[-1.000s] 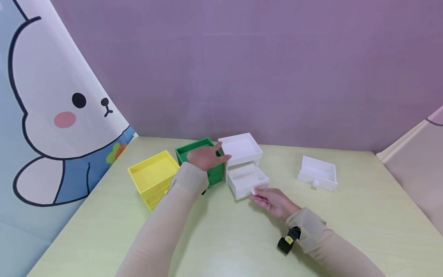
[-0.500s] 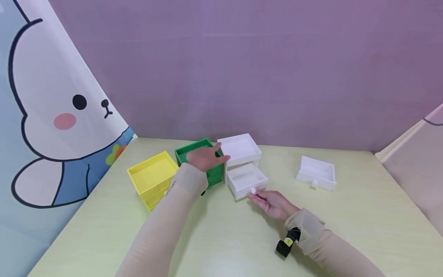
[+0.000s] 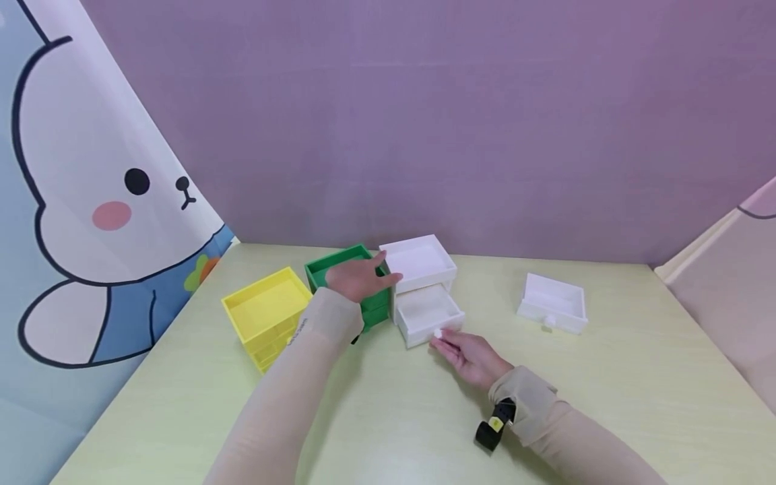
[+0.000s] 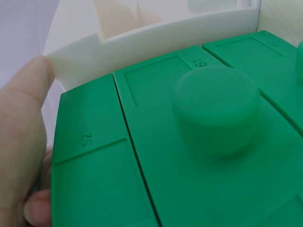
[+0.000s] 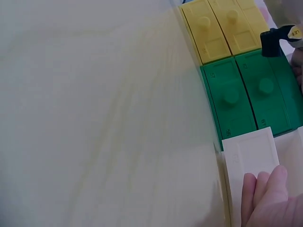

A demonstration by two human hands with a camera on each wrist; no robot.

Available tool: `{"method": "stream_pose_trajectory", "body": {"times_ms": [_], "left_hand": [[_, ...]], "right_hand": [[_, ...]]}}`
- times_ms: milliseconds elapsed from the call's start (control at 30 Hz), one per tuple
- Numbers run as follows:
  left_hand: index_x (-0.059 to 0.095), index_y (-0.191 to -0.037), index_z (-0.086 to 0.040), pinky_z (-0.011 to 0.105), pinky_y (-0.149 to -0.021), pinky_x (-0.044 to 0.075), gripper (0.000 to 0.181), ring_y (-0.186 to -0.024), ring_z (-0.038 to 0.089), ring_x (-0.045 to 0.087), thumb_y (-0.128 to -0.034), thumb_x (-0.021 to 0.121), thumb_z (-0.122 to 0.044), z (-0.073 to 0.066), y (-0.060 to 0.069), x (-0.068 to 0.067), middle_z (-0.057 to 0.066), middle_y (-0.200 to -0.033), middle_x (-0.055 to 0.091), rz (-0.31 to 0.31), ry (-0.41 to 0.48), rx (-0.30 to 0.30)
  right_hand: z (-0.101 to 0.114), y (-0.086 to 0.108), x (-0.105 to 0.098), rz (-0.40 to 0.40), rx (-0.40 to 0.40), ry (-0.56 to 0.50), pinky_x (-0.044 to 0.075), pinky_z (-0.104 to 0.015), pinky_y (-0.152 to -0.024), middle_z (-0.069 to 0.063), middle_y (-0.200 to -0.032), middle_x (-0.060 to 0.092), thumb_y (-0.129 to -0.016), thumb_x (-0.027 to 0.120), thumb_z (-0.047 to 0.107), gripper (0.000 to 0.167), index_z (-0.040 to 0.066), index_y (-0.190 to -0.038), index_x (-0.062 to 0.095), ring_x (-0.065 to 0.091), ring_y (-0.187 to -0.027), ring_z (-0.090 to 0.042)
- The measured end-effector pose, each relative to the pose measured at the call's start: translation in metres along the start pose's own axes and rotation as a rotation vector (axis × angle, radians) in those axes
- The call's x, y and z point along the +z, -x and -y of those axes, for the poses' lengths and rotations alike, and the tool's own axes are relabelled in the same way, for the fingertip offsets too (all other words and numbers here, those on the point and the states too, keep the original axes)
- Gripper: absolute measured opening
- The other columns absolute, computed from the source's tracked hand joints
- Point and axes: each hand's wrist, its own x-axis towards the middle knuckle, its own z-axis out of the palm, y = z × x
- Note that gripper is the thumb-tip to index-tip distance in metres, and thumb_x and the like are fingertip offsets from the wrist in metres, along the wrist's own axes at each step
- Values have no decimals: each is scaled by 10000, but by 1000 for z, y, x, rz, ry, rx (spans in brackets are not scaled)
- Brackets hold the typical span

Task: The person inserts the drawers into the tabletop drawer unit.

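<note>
In the head view a white drawer cabinet point(image 3: 419, 261) stands at the middle, its lower drawer point(image 3: 429, 311) pulled partly out under a gap. My right hand point(image 3: 473, 357) pinches this drawer's small white knob point(image 3: 438, 333). The right wrist view shows fingers against the drawer front point(image 5: 251, 151); the knob is hidden there. Over the green drawer cabinet point(image 3: 339, 257), my left hand point(image 3: 356, 277) reaches across with thumb and index finger spread, touching the white cabinet's left edge. The left wrist view has the green drawer fronts point(image 4: 165, 142) close against the white side wall point(image 4: 142, 52).
A loose white drawer point(image 3: 553, 300) with a knob lies on the table point(image 3: 388, 417) at the right. The yellow drawer cabinet point(image 3: 267, 303) stands left of the green one, partly behind the left sleeve point(image 3: 291, 391). A purple backdrop point(image 3: 424, 121) rises behind the table.
The lower white drawer has slid slightly inward, and my right hand has moved with it, a little left. My left hand stays at the white cabinet's edge. The view has shifted slightly.
</note>
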Motion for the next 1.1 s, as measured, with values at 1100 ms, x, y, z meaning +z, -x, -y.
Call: {"method": "stream_pose_trajectory", "body": {"times_ms": [1100], "left_hand": [[154, -1523, -405, 252, -467, 235, 746, -418, 109, 234, -881, 302, -754, -2, 4, -4, -7, -530, 415, 19, 26, 2]], "right_hand": [[1, -20, 12, -16, -52, 24, 456, -188, -876, -135, -945, 612, -1006, 386, -17, 341, -121, -1330, 363, 675, -820, -130]]}}
